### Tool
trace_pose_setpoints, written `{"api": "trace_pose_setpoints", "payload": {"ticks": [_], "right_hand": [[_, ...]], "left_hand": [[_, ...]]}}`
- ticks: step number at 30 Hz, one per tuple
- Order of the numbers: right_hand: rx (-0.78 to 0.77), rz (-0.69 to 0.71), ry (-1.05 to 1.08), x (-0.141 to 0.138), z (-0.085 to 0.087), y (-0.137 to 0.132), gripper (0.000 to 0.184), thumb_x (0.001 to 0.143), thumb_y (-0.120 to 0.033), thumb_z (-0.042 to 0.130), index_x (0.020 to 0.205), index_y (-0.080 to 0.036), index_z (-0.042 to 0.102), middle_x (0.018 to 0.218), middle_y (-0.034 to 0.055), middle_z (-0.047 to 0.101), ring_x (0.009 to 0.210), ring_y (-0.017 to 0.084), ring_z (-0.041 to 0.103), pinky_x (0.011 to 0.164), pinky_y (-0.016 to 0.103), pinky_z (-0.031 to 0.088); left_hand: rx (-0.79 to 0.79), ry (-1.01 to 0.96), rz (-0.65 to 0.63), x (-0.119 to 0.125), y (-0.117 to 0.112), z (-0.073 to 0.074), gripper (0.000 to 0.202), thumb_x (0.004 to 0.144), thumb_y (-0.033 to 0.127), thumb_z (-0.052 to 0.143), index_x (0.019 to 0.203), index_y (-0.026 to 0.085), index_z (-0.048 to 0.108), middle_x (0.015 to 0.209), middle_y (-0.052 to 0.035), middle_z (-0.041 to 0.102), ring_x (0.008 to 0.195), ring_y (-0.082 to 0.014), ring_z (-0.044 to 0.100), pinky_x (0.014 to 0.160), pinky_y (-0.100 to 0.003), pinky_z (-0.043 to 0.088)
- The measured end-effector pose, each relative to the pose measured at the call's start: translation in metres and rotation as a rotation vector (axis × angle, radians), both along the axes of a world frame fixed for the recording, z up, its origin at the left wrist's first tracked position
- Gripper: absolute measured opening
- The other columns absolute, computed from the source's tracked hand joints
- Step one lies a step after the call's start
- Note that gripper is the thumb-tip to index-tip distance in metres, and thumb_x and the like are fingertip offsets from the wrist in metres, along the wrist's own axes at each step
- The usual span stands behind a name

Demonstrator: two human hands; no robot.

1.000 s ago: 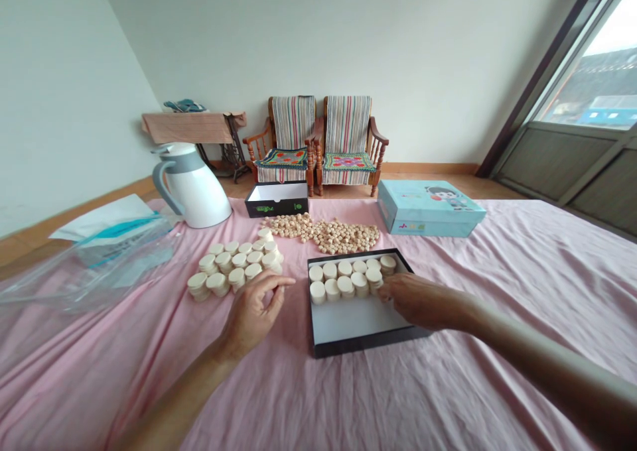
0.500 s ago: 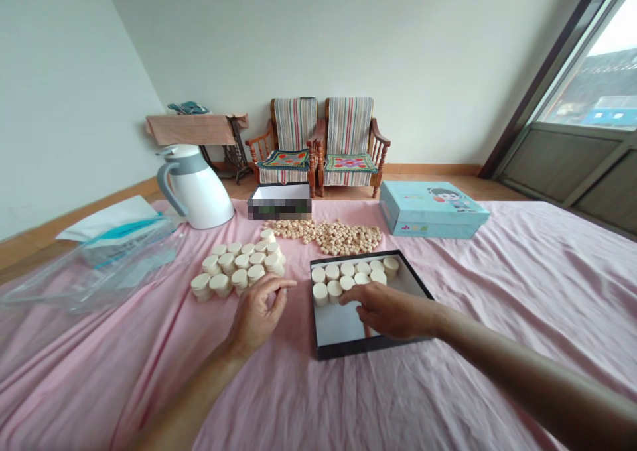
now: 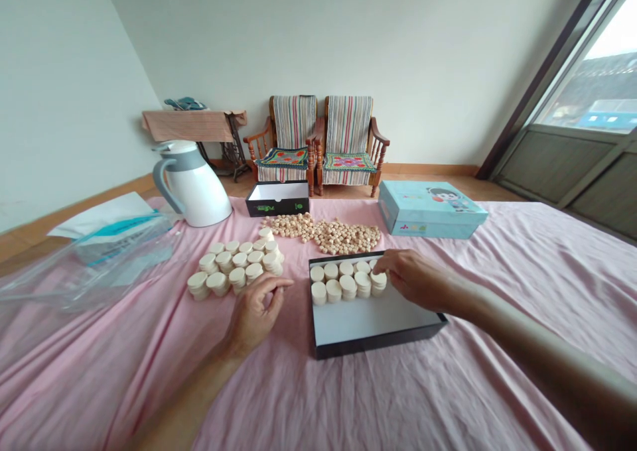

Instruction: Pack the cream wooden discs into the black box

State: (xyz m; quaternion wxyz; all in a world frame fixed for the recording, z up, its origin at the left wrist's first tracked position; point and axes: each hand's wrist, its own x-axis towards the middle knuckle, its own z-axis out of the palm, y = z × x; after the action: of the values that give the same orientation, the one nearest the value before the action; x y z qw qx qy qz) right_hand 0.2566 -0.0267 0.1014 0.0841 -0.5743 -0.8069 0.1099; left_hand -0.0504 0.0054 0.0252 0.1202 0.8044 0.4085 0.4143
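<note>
My right hand (image 3: 415, 278) reaches over the right end of the round pale wooden discs (image 3: 348, 285), which stand in two rows of short stacks in a shallow black box (image 3: 378, 341) with a white inside. Its index finger is stretched out at the last stacks, and no disc shows in its grip; the hand hides part of that end. Left of the box, my left hand (image 3: 256, 308) hovers with index finger extended and thumb apart, holding nothing. Just beyond it more stacked discs (image 3: 217, 282) stand on the pink cloth (image 3: 269, 385).
Small wooden pieces (image 3: 346, 237) lie heaped behind the box. Farther back are a black box part (image 3: 279, 205), a light-blue box (image 3: 432, 212) and a white-grey jug (image 3: 199, 192). A clear plastic bag (image 3: 124, 258) lies at left. Two chairs (image 3: 348, 139) stand beyond.
My right hand has moved right and away from me along the disc rows, uncovering the front stacks. My left hand has stayed nearly where it was.
</note>
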Motion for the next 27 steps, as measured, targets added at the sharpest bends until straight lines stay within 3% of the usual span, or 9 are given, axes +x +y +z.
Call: {"api": "trace_pose_setpoints", "payload": {"ticks": [6, 12, 15, 21, 27], "right_hand": [[-0.030, 0.005, -0.034, -0.002, -0.012, -0.004, 0.034, 0.071, -0.003, 0.044, 0.088, -0.018, 0.070, 0.094, 0.0083, 0.067, 0.087, 0.017, 0.061, 0.077, 0.025, 0.042], [0.144, 0.026, 0.068, -0.017, 0.002, -0.002, 0.025, 0.078, -0.009, 0.043, 0.080, -0.018, 0.067, 0.086, 0.0067, 0.066, 0.076, 0.015, 0.059, 0.071, 0.025, 0.041], [0.173, 0.097, 0.085, -0.036, 0.009, 0.005, 0.023, 0.079, -0.009, 0.043, 0.082, -0.017, 0.065, 0.085, 0.0067, 0.066, 0.075, 0.015, 0.058, 0.070, 0.025, 0.040], [0.114, 0.167, -0.048, -0.089, 0.009, 0.042, 0.026, 0.073, -0.005, 0.046, 0.090, -0.014, 0.064, 0.092, 0.0099, 0.068, 0.084, 0.018, 0.061, 0.073, 0.025, 0.040], [0.021, 0.218, -0.087, -0.140, 0.000, 0.096, 0.037, 0.069, -0.007, 0.055, 0.105, -0.012, 0.064, 0.102, 0.0115, 0.069, 0.092, 0.020, 0.063, 0.074, 0.025, 0.044]], "left_hand": [[-0.003, -0.005, -0.004, -0.001, 0.001, -0.002, 0.020, 0.084, 0.014, 0.049, 0.089, 0.018, 0.068, 0.084, -0.0045, 0.066, 0.080, -0.0156, 0.062, 0.073, -0.026, 0.049], [-0.019, -0.019, -0.004, -0.004, -0.002, 0.000, 0.024, 0.081, 0.008, 0.045, 0.088, 0.017, 0.067, 0.084, -0.0044, 0.065, 0.082, -0.0156, 0.061, 0.074, -0.026, 0.049], [-0.010, -0.027, -0.003, -0.014, -0.003, 0.002, 0.026, 0.076, 0.003, 0.041, 0.074, 0.017, 0.063, 0.078, -0.0036, 0.063, 0.078, -0.0154, 0.060, 0.073, -0.027, 0.048], [0.106, -0.150, 0.103, -0.040, 0.000, 0.004, 0.026, 0.074, 0.004, 0.038, 0.062, 0.017, 0.057, 0.066, -0.0012, 0.061, 0.067, -0.0140, 0.059, 0.065, -0.026, 0.046], [0.143, -0.178, 0.154, -0.044, 0.000, 0.000, 0.026, 0.073, 0.004, 0.040, 0.060, 0.017, 0.058, 0.063, -0.0009, 0.062, 0.064, -0.0136, 0.059, 0.061, -0.024, 0.046]]}}
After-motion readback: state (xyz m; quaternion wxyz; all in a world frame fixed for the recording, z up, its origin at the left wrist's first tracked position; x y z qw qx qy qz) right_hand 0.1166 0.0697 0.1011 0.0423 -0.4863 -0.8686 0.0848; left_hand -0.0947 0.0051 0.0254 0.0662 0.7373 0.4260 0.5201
